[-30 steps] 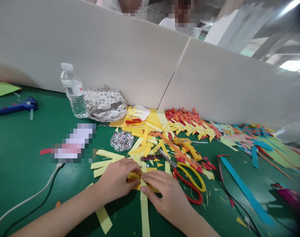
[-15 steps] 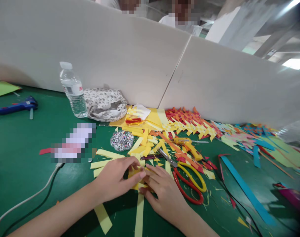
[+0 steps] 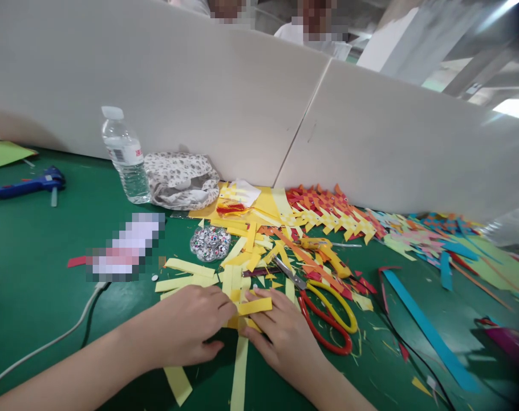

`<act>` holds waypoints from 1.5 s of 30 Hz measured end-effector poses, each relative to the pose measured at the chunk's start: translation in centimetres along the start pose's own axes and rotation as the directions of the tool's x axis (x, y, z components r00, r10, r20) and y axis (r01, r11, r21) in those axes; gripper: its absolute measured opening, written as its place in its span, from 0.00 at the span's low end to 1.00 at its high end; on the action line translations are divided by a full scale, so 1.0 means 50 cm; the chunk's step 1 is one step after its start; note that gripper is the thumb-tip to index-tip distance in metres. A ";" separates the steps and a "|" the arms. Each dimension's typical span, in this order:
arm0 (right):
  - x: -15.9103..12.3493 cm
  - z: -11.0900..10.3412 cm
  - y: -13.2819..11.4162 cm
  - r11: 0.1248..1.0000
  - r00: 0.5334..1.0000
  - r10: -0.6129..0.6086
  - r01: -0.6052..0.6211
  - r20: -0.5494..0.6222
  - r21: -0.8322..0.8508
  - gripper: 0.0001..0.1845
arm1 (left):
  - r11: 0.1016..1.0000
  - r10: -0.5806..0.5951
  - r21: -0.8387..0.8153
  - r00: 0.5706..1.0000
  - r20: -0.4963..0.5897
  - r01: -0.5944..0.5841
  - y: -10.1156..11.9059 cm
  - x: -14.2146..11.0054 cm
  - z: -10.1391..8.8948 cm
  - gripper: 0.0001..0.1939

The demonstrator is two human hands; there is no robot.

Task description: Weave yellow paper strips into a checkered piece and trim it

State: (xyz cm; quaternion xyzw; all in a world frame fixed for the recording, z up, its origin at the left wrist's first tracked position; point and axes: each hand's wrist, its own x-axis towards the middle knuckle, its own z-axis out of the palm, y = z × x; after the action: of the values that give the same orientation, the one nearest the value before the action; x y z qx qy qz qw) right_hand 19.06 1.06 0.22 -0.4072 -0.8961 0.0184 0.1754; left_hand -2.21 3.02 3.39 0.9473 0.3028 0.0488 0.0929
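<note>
In the head view, the curled fingers of my left hand [image 3: 195, 319] meet the left end of a short yellow paper strip [image 3: 256, 306]; its thumb stands apart below. That strip lies across the fingers of my right hand [image 3: 279, 331]. My right fingers and thumb close on the crossing of the pale yellow paper strips, partly hidden beneath them. One long pale yellow strip [image 3: 239, 374] runs from the crossing toward me. Scissors [image 3: 328, 314] with red and yellow handles lie right of my right hand. More pale strips [image 3: 190, 267] lie beyond my left hand.
A yellow glue gun [image 3: 325, 254], paper scraps and a clear pack of googly eyes [image 3: 210, 244] lie beyond my hands. A water bottle [image 3: 125, 157] and patterned pouch [image 3: 182, 180] stand by the partition [image 3: 178, 91]. A blue glue gun [image 3: 32, 184] is far left; a cable [image 3: 49, 342] crosses the left.
My left hand has drawn back slightly to the left, its thumb coming away from the strips. The short yellow strip now shows over my right fingers. The long pale strip's near end shifted left.
</note>
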 end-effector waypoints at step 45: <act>0.019 -0.029 0.034 0.174 0.738 0.669 -0.266 0.084 0.948 0.20 | -0.075 -0.672 -0.982 0.719 0.179 0.174 -0.006 0.048 0.006 0.10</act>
State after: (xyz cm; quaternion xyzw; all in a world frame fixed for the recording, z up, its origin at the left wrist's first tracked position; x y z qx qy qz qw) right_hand 20.22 2.73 1.58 -0.4894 -0.4977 0.4982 0.5144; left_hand -0.39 4.65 3.13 0.4506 0.4899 0.3801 0.6423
